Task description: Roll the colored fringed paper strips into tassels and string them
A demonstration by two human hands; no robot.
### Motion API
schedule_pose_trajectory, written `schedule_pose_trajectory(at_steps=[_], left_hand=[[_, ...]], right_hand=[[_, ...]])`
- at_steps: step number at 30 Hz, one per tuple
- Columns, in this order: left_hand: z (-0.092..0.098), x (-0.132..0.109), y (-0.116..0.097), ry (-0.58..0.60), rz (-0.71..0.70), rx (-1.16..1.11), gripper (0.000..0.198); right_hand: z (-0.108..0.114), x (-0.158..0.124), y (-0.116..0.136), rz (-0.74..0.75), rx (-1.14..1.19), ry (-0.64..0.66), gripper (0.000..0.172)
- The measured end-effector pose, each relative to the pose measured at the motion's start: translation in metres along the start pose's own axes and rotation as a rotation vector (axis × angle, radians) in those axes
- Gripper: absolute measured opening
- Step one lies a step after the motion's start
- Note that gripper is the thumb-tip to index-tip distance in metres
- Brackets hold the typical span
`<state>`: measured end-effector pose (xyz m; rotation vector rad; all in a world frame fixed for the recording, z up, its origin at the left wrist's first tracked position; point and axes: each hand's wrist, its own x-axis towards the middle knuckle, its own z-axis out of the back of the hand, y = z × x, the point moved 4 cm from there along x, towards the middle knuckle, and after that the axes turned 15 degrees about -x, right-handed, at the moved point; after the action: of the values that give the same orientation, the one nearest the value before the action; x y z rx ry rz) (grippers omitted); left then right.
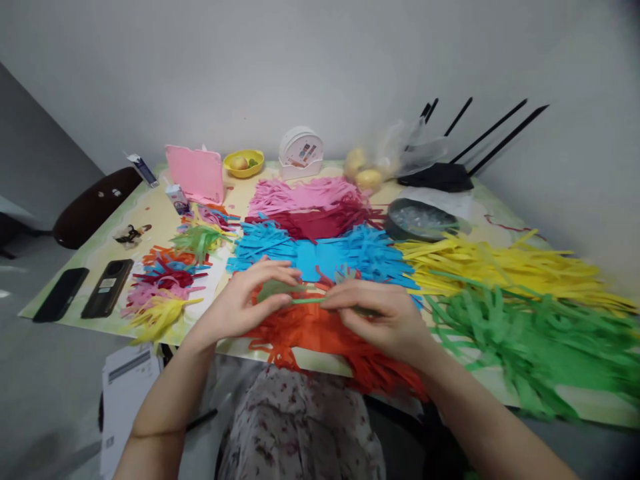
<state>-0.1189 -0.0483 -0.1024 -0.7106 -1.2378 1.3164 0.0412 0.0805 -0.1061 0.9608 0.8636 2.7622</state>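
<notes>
We find the right hand point(383, 317) pinching one end of a narrow green strip point(309, 301) between thumb and fingertips. The strip runs sideways across the gap to the thumb of the left hand point(260, 293). The left thumb and fingers curve apart around more green material; we cannot tell whether they grip it. Both hands are above a flat orange-red piece point(320, 330) with fringed ends, near the front edge of the table point(100, 247).

We could read no brand or wording. Print too small to decipher appears on the white disc point(303, 148) standing in a holder, on the small carton point(177, 199) and on the papers point(130, 393) below the table. A pale label sits on the back of the brown phone point(107, 288).

Beyond the hands, we note similar paper-like or cloth-like pieces, cut into loose ribbons: blue point(313, 257), then dark red point(320, 225), then pink point(315, 195). Rumpled yellow fringe point(500, 267) and green fringe point(565, 340) lie at the right; smaller multicoloured bundles point(165, 280) at the left. Farther back, we record a dark round tray point(407, 235) with clear, glossy contents and a yellow oval bowl point(245, 173) holding rounded fruit.
</notes>
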Motion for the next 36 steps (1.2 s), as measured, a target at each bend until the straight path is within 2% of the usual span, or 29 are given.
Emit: schedule_pose_trajectory(at_steps=[3, 5, 8, 10, 13, 15, 16, 18, 20, 22, 25, 27, 29, 32, 34, 36], left_hand=[[-0.008, 0.009, -0.001, 0.159, 0.019, 0.1, 0.013], [-0.011, 0.011, 0.002, 0.162, -0.06, 0.251, 0.015], [-0.011, 0.008, 0.002, 0.068, -0.342, 0.685, 0.015], [-0.014, 0.003, 0.0, 0.034, -0.563, 0.906, 0.016], [-0.016, -0.003, -0.002, 0.01, -0.821, 0.989, 0.013], [-0.014, -0.006, 0.0, -0.024, -0.895, 0.978, 0.013], [-0.013, -0.007, 0.003, -0.044, -0.904, 0.969, 0.013], [-0.012, -0.008, 0.01, -0.101, -0.866, 0.936, 0.017], [-0.01, -0.006, 0.018, -0.209, -0.763, 0.82, 0.02], [-0.008, -0.002, 0.023, -0.351, -0.633, 0.599, 0.019], [-0.007, 0.007, 0.026, -0.519, -0.455, 0.206, 0.015], [-0.005, 0.015, 0.027, -0.561, -0.343, 0.007, 0.016], [-0.003, 0.024, 0.03, -0.55, -0.236, -0.114, 0.018], [0.0, 0.036, 0.04, -0.543, -0.16, -0.171, 0.019], [0.005, 0.042, 0.049, -0.593, -0.142, -0.173, 0.019], [0.012, 0.047, 0.059, -0.679, -0.12, -0.182, 0.018]], right_hand=[[0.002, 0.001, 0.009, 0.176, -0.072, 0.043, 0.033], [0.005, 0.002, 0.008, 0.19, -0.119, 0.117, 0.032], [0.011, 0.011, -0.005, 0.055, -0.125, 0.22, 0.026], [0.009, 0.02, -0.017, -0.077, -0.043, 0.3, 0.026], [-0.011, 0.029, -0.028, -0.241, 0.203, 0.54, 0.027], [-0.027, 0.03, -0.03, -0.323, 0.388, 0.638, 0.028], [-0.033, 0.03, -0.03, -0.354, 0.459, 0.64, 0.029], [-0.042, 0.028, -0.027, -0.397, 0.551, 0.567, 0.03], [-0.046, 0.027, -0.022, -0.417, 0.592, 0.45, 0.028], [-0.046, 0.03, -0.016, -0.406, 0.621, 0.321, 0.024], [-0.041, 0.042, -0.008, -0.298, 0.606, 0.156, 0.014], [-0.036, 0.053, -0.007, -0.218, 0.525, 0.082, 0.01], [-0.033, 0.062, -0.009, -0.194, 0.433, 0.037, 0.008], [-0.034, 0.07, -0.016, -0.213, 0.331, -0.033, 0.008], [-0.033, 0.074, -0.023, -0.132, 0.213, -0.057, 0.009], [-0.027, 0.08, -0.042, -0.037, 0.003, -0.001, 0.011]])
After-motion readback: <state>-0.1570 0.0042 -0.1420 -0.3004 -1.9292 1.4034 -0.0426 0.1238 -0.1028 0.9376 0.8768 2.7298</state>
